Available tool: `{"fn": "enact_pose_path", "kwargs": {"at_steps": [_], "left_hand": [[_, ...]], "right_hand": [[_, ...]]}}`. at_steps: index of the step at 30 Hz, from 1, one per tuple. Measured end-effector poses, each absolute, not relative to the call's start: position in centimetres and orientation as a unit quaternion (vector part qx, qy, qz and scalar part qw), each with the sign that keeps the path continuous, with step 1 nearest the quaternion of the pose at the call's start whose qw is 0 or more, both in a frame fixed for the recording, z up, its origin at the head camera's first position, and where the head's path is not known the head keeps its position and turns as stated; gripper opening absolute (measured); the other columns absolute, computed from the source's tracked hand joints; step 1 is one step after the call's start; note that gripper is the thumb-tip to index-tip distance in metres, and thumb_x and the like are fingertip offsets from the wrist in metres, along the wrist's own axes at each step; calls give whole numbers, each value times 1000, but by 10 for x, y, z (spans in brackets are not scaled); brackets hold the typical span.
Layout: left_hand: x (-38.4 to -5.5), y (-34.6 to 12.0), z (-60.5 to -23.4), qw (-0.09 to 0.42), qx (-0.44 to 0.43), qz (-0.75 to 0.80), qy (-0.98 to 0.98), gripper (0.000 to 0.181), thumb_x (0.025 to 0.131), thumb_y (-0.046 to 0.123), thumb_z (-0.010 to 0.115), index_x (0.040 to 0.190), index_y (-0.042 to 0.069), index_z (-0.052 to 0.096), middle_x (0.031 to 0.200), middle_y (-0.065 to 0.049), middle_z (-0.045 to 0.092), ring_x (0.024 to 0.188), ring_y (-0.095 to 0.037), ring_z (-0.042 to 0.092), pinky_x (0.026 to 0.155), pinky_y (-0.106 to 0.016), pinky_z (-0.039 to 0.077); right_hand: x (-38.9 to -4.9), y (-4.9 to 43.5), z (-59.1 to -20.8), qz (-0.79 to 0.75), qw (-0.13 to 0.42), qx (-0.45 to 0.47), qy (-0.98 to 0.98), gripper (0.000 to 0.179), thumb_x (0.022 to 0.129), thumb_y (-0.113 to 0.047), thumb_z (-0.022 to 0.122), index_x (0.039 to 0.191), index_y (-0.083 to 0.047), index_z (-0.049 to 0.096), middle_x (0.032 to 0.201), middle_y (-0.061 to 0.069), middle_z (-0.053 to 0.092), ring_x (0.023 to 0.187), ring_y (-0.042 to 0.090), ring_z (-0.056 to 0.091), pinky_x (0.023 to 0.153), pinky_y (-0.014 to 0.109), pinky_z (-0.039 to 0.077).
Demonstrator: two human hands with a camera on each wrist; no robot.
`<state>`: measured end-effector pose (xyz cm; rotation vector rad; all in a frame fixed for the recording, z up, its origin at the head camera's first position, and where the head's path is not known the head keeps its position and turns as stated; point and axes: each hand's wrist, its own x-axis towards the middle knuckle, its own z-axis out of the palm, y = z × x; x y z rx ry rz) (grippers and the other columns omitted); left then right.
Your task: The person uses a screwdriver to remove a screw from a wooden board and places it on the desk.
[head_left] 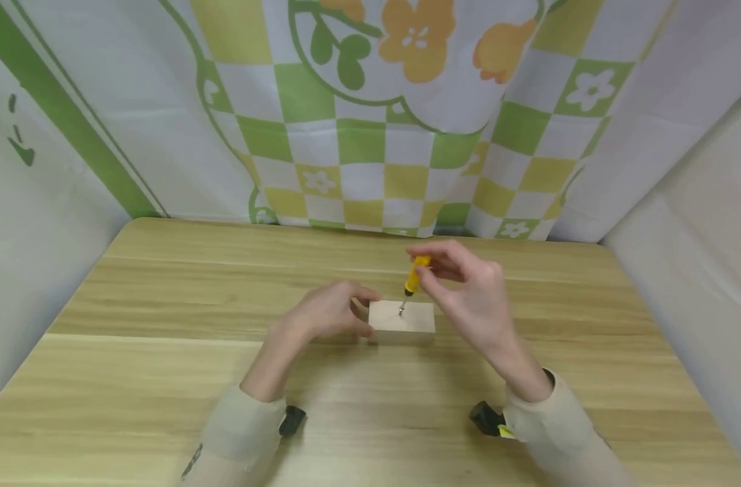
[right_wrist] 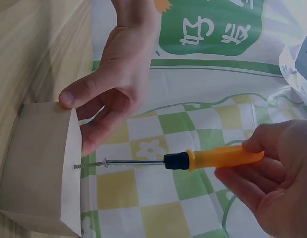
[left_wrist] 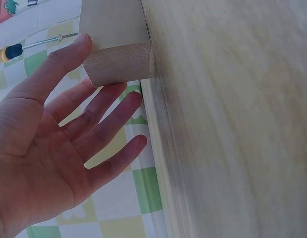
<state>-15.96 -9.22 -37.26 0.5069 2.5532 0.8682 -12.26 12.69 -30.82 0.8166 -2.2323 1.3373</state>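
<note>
Wooden block (right_wrist: 36,163) on table (head_left: 163,379), left fingers (left_wrist: 111,124) pinching its end, right fingers (right_wrist: 242,185) gripping screwdriver (right_wrist: 203,159), curtain (head_left: 361,145) behind

White characters (right_wrist: 198,30) on green patch (right_wrist: 217,37) of printed fabric (right_wrist: 213,82), right wrist view: 好 legible, sideways; one beside it unclear.

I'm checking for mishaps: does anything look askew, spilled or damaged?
Nothing stands out: the screwdriver meets the screw roughly in line, and the wooden block sits flat on the table, with no visible damage.
</note>
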Motion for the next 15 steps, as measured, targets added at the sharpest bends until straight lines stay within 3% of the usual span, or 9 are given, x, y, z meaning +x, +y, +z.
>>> {"fn": "enact_pose_path", "kwargs": {"at_steps": [5,8,11,15], "left_hand": [[-158,-94,-372,199,174,313,912,60,76,30,84,133,26,64,120,2,70,103,-12,69,93,-40,53],[-159,-92,-373,197,181,313,911,60,76,30,83,133,26,64,120,2,70,103,-13,69,92,-40,53],[-159,-91,-375,196,188,309,911,60,76,32,83,133,25,64,120,2,70,104,-13,69,92,-40,53],[-159,-93,-374,194,184,305,914,60,76,31,84,133,25,64,119,2,71,103,-13,69,92,-41,53]], "right_hand": [[-125,125,-314,520,161,298,-784,27,88,10,65,113,-1,67,114,12,72,104,22,71,87,27,57],[-128,125,-318,532,172,290,-777,25,89,9,66,112,0,67,118,11,68,110,18,66,90,27,56],[-129,125,-321,519,207,279,-781,24,85,6,73,107,-1,70,113,11,61,103,15,61,88,26,56],[-130,121,-322,498,233,270,-791,25,82,2,77,105,-1,70,103,10,55,89,12,58,73,21,56]]}}
